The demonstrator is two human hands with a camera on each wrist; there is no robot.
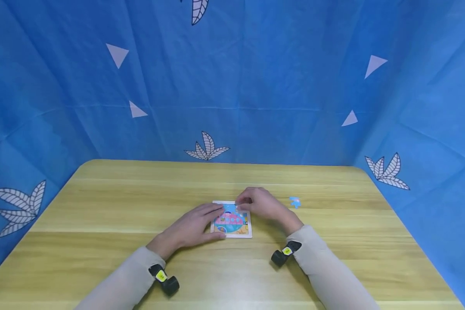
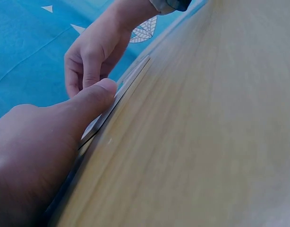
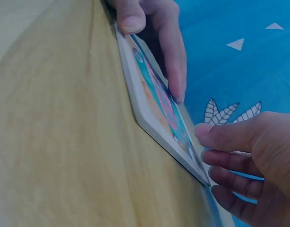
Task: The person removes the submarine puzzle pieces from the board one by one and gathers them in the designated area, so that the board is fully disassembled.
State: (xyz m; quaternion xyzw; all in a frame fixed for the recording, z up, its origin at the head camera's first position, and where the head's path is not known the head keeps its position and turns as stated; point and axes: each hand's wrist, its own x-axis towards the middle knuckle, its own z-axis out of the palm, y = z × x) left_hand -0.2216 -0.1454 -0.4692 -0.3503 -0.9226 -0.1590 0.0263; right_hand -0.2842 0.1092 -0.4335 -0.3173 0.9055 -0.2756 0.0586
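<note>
A small framed picture puzzle (image 1: 232, 229) with a white border and a pink and teal image lies flat on the wooden table. Over its left side rests my left hand (image 1: 195, 224), fingers on the upper left and thumb (image 2: 95, 97) at the near edge. My right hand (image 1: 263, 203) is at the upper right corner, its fingers loosely bent and the fingertips at the puzzle's surface. Nothing shows between thumb and fingers of this hand (image 3: 263, 158) in the right wrist view; the contact point is partly hidden. A loose blue puzzle piece (image 1: 295, 202) lies right of the right hand.
The wooden table (image 1: 100, 198) extends around the puzzle on all sides. A blue cloth (image 1: 255, 86) with white leaf and triangle prints hangs behind and beside it. Both sleeved wrists carry small black cameras.
</note>
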